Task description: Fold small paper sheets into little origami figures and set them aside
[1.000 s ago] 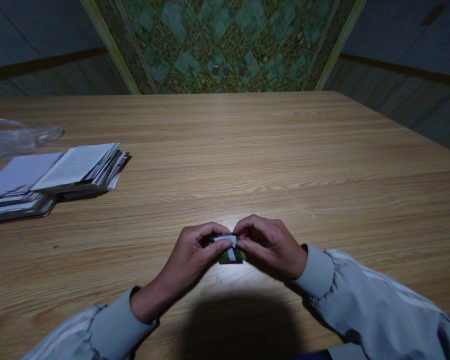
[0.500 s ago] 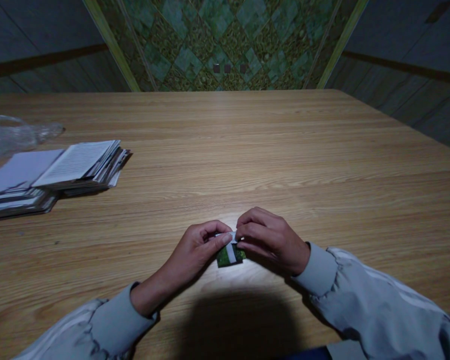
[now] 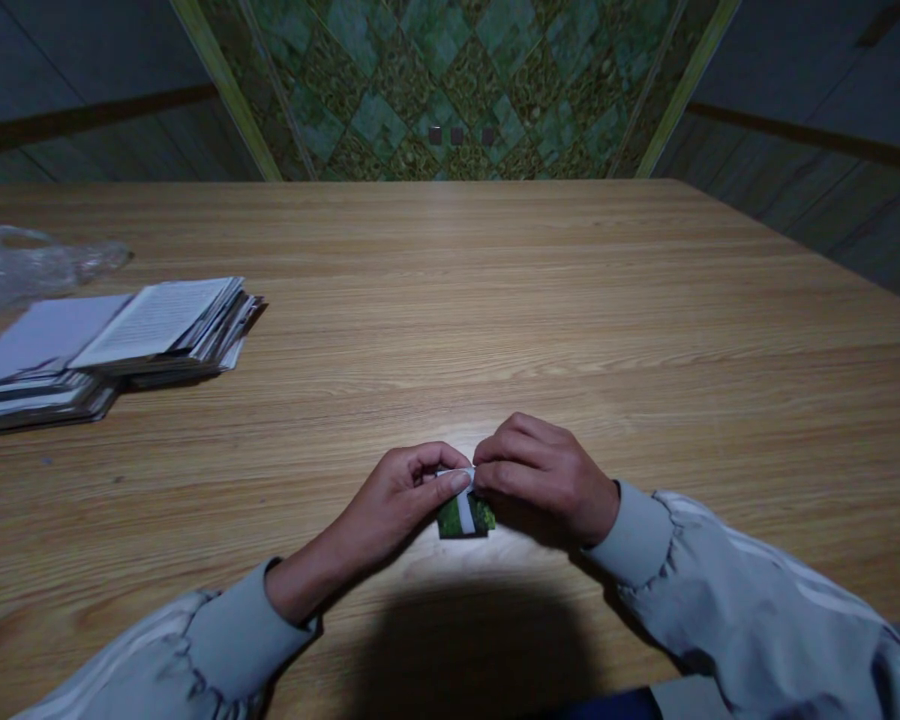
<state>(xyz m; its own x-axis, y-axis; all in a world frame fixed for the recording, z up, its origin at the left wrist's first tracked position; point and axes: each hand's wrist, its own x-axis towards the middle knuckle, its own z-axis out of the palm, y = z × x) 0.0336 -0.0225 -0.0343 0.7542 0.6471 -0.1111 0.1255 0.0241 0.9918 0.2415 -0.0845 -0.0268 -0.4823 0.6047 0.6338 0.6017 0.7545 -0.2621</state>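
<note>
A small folded paper piece [image 3: 463, 514], green with a white strip, rests on the wooden table [image 3: 540, 300] close to me. My left hand [image 3: 394, 500] pinches its left top edge with thumb and curled fingers. My right hand [image 3: 544, 475] pinches the right top edge, fingers bent down over it. The fingertips of both hands meet above the paper and hide its upper part. Grey sleeves cover both forearms.
A stack of printed paper sheets [image 3: 112, 345] lies at the left of the table. Behind it sits a crumpled clear plastic bag [image 3: 22, 265]. The table's far edge meets a green diamond-patterned floor [image 3: 457, 80].
Both hands stay pinched on the folded paper and have shifted slightly. The green part shows a little more below the fingers than a second ago.
</note>
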